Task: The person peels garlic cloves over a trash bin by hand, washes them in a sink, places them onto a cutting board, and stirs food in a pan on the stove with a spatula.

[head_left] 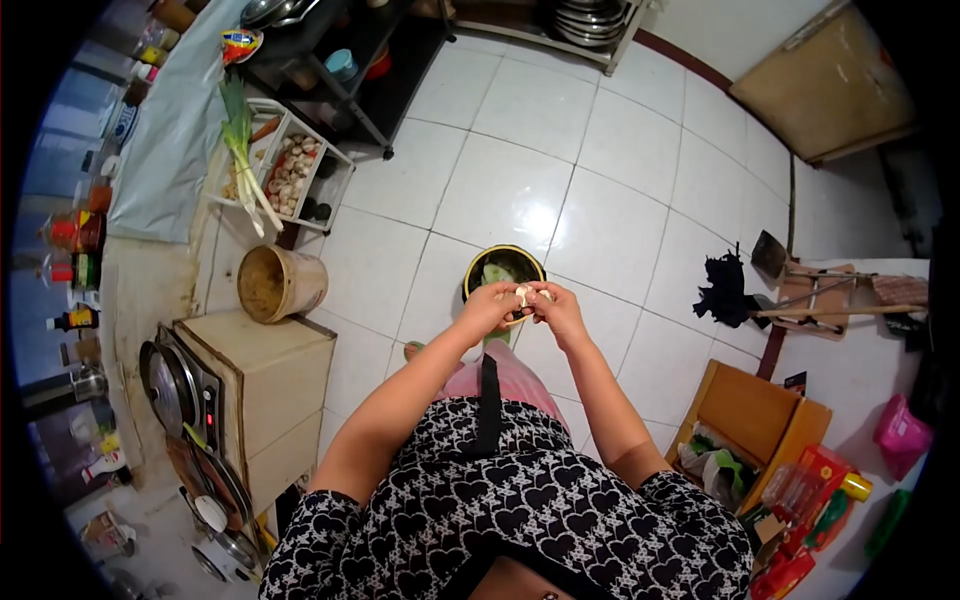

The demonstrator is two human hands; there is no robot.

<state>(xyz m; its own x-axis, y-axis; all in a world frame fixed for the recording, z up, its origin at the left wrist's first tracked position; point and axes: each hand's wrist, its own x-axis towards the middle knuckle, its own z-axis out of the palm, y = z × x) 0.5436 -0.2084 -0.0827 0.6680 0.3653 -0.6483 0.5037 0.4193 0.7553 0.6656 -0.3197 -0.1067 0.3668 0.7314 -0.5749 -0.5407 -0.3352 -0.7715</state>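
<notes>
Garlic-looking bit: the pale garlic-like bit [523, 293] is right between the two hands, pinched at the fingertips, in front of the person's middle. Two whitish patches poke out, but I honestly can't tell if that's one piece or two.
Left hand: the left hand [489, 309] is curled inward, thumb and fingers closed up on the bit from its left side.
Right hand: the right hand [559, 311] mirrors that, fingertips bunched in on it from the right, almost meeting the other hand.
Bin: one yellow-rimmed bin [506, 247] on the floor, right under the hands, which cover its near edge from this angle. Some green scraps [495, 272] inside, too jumbled to count.
Rack on the left: one white rack [343, 185] with a heap of garlic heads [293, 175], way too many and too overlapped to count. One bunch of leeks or big green onions [239, 140] lies beside them, a few stalks, can't get a clean number.
Bucket: one beige bucket [302, 283], tipped a bit toward the camera by the lens, near the cabinet [275, 375].
Far right: one dustpan [769, 254], one dark mop head [722, 288], one pink bag [902, 437].
</notes>
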